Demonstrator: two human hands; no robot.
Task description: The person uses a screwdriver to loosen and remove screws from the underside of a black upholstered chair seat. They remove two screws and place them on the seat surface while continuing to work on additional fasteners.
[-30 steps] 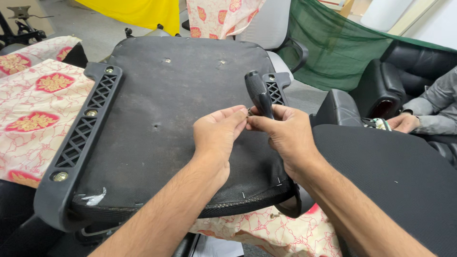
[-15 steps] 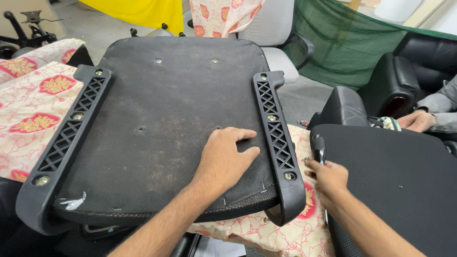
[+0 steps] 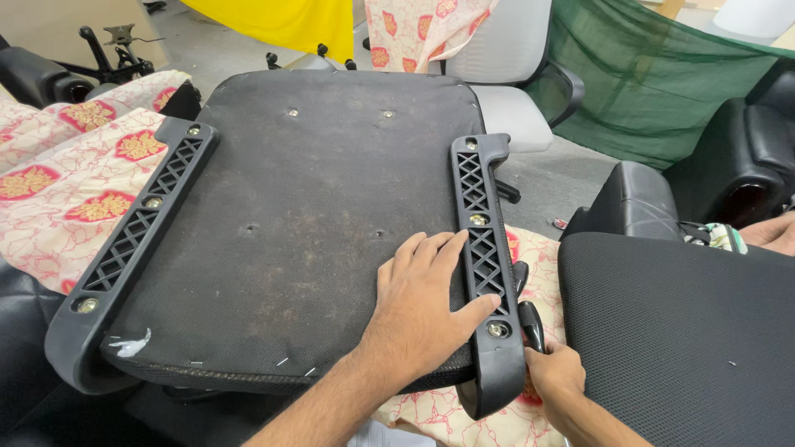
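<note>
Floral-patterned cloth (image 3: 79, 199) is spread over the surface at the left of the frame, and green netting (image 3: 654, 83) hangs at the upper right. An upturned chair seat (image 3: 306, 215) fills the centre, its black fabric underside facing up, with a black lattice bracket (image 3: 483, 257) bolted along its right edge. The left hand (image 3: 422, 310) is laid flat and open on the seat, fingers (image 3: 443, 257) spread, thumb touching the bracket. The right hand (image 3: 556, 377), at the lower right, is closed around a black-handled screwdriver (image 3: 532, 324) just beside the bracket's near end.
</note>
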